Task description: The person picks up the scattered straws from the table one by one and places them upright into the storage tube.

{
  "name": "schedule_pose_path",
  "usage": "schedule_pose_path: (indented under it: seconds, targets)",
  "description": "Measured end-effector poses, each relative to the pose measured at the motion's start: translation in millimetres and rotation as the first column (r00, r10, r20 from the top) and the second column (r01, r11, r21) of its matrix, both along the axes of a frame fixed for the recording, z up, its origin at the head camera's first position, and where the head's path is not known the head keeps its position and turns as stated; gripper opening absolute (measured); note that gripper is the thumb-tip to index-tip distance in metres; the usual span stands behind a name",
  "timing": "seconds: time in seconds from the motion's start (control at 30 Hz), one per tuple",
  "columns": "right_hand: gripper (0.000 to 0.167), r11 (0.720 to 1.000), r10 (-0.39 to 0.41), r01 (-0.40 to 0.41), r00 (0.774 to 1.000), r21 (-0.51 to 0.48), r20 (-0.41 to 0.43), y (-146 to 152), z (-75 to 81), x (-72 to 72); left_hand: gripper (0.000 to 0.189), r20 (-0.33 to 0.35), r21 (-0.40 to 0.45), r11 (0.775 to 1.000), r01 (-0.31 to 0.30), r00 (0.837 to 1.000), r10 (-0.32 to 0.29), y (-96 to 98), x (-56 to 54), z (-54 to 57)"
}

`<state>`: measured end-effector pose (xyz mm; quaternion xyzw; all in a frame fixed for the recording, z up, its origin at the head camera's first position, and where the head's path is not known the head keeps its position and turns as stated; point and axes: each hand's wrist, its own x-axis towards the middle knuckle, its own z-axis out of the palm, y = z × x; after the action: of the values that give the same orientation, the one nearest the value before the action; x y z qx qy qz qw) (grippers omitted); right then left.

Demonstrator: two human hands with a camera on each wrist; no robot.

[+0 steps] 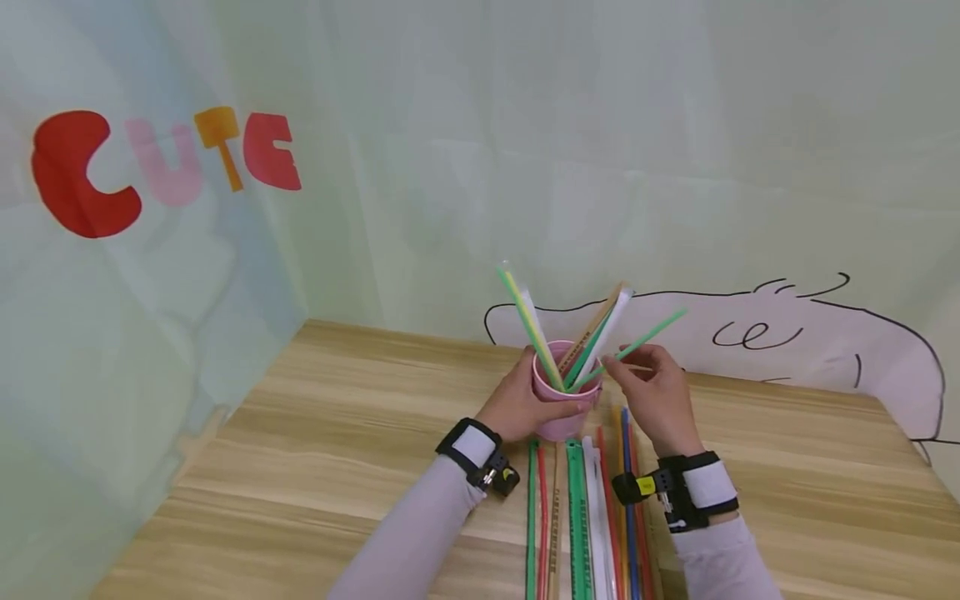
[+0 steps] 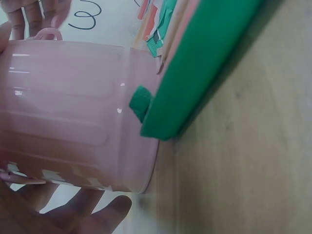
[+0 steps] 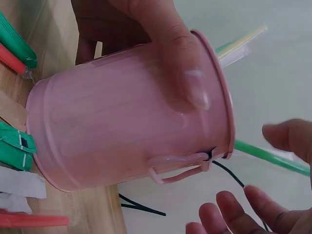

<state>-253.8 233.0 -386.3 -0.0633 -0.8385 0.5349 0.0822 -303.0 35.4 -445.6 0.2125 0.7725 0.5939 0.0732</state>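
My left hand [image 1: 528, 400] grips a pink bucket [image 3: 112, 117] round its side, thumb across the front. The bucket stands upright on the table, its small loop handle [image 3: 178, 168] on the right. Green and yellow straws [image 1: 528, 321], a brown printed paper sleeve [image 1: 592, 329] and white strips [image 1: 611, 325] stick out of it. A green straw [image 1: 660, 327] leans out over the right rim. My right hand [image 1: 656, 392] is beside that straw, thumb overlapping it in the head view. In the right wrist view the thumb and fingers [image 3: 234, 209] of this hand are spread apart.
On the wooden table [image 1: 360, 417], in front of the bucket, lie lengthwise a green wrapped strip [image 1: 579, 517], a brown printed sleeve [image 1: 555, 517], white strips [image 1: 596, 508], and red, orange and blue straws [image 1: 628, 467]. A curtain with a line drawing [image 1: 750, 337] hangs behind.
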Motion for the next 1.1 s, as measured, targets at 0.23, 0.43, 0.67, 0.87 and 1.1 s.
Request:
schedule_pose_path:
  seconds: [0.23,0.43,0.67,0.87,1.1]
  targets:
    - [0.087,0.99,0.126,-0.123,0.991,-0.072,0.047,2.4,-5.7,-3.6,0.09,-0.002,-0.018,1.0,-0.007,1.0,0.007,-2.3,0.2,0.9]
    - [0.098,0.97,0.241,-0.24,0.97,-0.034,0.031,-1.1,-15.4,-7.6,0.092,0.013,-0.028,1.0,-0.002,1.0,0.003,-3.1,0.4,1.5]
    - [0.096,0.943,0.33,-0.331,0.943,-0.017,-0.04,-9.4,-32.0,-12.9,0.094,0.003,-0.104,0.995,-0.008,1.0,0.008,-3.6,-2.3,-0.4]
    - [0.089,0.937,0.343,-0.347,0.935,-0.032,-0.087,-16.6,-41.0,-15.7,0.088,-0.042,-0.118,0.993,-0.002,0.999,-0.003,-3.5,-5.0,-2.6]
    - [0.081,0.939,0.329,-0.339,0.934,-0.059,-0.138,-26.2,-48.7,-16.9,0.094,-0.044,-0.098,0.995,0.008,0.999,-0.012,-5.6,-5.5,-1.4]
